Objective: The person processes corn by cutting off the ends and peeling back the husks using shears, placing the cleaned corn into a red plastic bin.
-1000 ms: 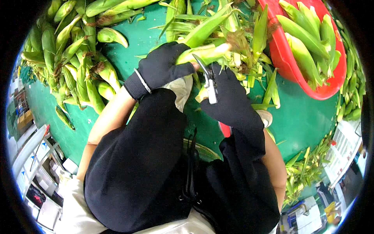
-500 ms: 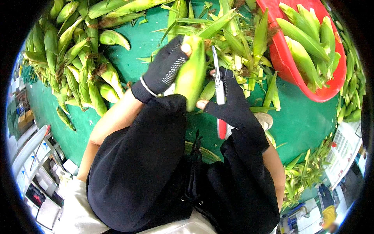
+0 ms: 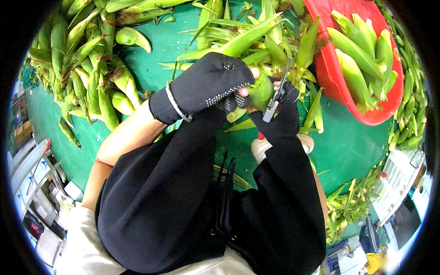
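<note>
My left hand [image 3: 211,85], in a black glove with bare fingertips and a white band at the wrist, is closed round a green-husked ear of corn [image 3: 261,93]. The palm hides much of the ear; one rounded end shows to the right of my fingers. My right hand [image 3: 284,114], gloved alike, grips a knife [image 3: 274,103] with a silver blade pointing up and away. The blade lies against or just beside the husk; I cannot tell if it cuts in. Only a bit of the knife's red handle shows under the hand.
Unpeeled corn [image 3: 98,68] is heaped at the far left. Loose husks [image 3: 247,39] litter the green floor [image 3: 151,68] ahead. A red basin [image 3: 337,87] at the right holds several ears, with more corn [image 3: 410,114] beyond it. Husk scraps [image 3: 343,208] lie at the lower right.
My left hand has moved right and nearer, turning the ear so its end faces the knife. My right hand has shifted slightly right, and the blade now leans to the right beside the ear.
</note>
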`<state>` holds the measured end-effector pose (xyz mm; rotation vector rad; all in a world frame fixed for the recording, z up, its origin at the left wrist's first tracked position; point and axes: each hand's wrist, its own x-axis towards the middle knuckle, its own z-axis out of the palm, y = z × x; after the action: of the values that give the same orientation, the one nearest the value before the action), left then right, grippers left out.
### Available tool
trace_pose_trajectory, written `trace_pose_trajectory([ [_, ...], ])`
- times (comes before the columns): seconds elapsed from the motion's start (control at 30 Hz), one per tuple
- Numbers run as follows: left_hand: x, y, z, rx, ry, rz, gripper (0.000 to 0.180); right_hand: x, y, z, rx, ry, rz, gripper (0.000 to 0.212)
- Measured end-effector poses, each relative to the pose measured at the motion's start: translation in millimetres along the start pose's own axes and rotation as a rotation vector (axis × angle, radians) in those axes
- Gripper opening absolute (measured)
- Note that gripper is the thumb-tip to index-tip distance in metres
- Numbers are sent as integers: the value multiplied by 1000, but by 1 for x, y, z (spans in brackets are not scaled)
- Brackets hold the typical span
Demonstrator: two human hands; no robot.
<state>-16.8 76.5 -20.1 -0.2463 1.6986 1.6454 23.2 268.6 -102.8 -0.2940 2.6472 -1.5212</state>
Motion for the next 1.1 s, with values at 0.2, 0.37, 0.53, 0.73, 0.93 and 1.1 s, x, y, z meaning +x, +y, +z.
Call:
trace_pose_trajectory([
  [0.2,-6,-4,20,252,184,519,33,10,-13,-13,82,-133,-12,74],
  [0.37,-15,1,27,790,132,1095,18,12,-12,-15,321,-227,115,76],
  [0.53,-20,4,26,854,121,995,15,13,-6,-13,683,-314,306,78],
  [0.73,-4,9,-6,-458,9,314,30,12,-13,-31,908,-339,322,86],
  [0.93,87,-119,-210,-110,606,486,29,20,-51,-68,1114,-26,327,73],
  [1.1,138,-93,-282,67,1489,285,47,16,-60,-95,1193,206,470,63],
])
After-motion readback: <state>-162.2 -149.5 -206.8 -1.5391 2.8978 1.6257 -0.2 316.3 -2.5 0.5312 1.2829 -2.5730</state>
